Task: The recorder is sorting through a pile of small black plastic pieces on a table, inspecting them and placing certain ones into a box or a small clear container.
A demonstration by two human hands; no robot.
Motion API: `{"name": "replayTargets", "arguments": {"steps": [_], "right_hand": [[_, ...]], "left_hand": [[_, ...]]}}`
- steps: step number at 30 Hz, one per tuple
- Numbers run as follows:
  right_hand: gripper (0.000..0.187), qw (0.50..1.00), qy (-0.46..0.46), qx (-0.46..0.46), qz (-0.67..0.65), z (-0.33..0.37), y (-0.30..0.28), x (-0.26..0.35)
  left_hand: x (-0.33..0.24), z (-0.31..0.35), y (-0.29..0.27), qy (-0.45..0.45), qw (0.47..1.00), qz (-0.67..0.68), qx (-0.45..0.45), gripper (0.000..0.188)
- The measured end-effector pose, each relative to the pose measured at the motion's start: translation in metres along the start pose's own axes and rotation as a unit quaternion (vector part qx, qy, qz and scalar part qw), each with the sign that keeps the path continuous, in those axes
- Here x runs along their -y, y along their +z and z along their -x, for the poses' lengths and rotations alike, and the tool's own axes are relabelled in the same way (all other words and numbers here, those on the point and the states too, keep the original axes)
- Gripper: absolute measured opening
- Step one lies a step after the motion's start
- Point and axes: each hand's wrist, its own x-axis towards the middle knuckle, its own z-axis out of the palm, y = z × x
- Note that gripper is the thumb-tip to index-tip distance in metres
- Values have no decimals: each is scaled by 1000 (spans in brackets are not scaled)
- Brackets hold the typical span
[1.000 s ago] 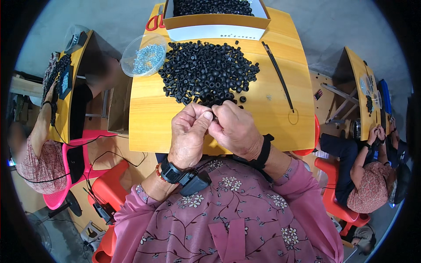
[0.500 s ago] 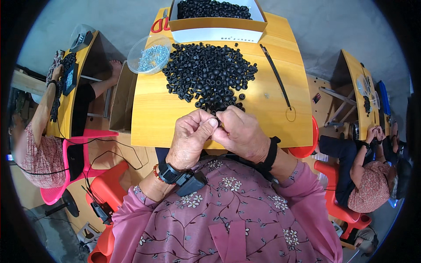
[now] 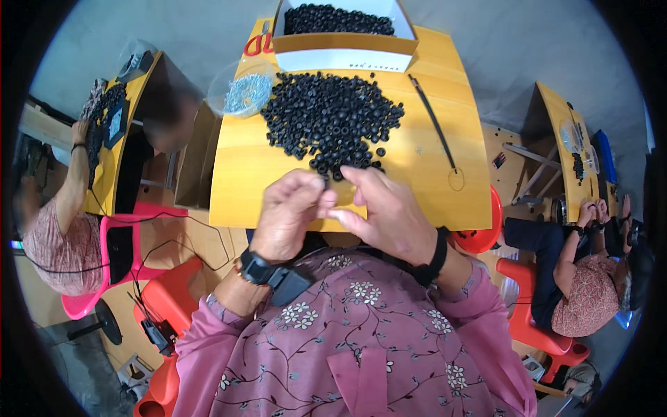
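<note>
My left hand [image 3: 286,212] is closed near the table's front edge, its thumb and finger pinching a small black round piece [image 3: 325,181] that is mostly covered by the fingertips. Beside it, my right hand [image 3: 390,217] has its thumb and forefinger spread apart, with nothing seen between them. Just beyond both hands lies a loose pile of small black round pieces [image 3: 330,115], several with a hole through the middle. Its nearest pieces lie close to my fingertips.
Behind the pile stands a white and brown box [image 3: 347,61] holding more black pieces. A clear tub [image 3: 217,97] of small silvery parts and red-handled scissors [image 3: 258,46] are at the left. A thin black rod [image 3: 434,125] with a loop lies right. Co-workers sit at both sides.
My hands have drawn apart from their joined pinch. The left has shifted slightly left with the black piece; the right has opened its thumb and forefinger.
</note>
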Motion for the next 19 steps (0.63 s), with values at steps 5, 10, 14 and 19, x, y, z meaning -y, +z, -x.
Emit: {"name": "replayTargets", "arguments": {"steps": [5,10,14,19], "right_hand": [[26,999,44,25,8,49,-17,-21],[16,996,50,7,73,76,-26,-53],[13,982,109,-17,154,84,-50,-74],[17,946,165,-112,254,67,-93,-121]], "left_hand": [[-43,0,-78,215,961,-26,-172,15],[-70,-24,-174,212,897,63,-383,49],[-57,-22,-154,233,906,-14,-352,47],[-31,-24,-102,202,947,-145,-205,37]]}}
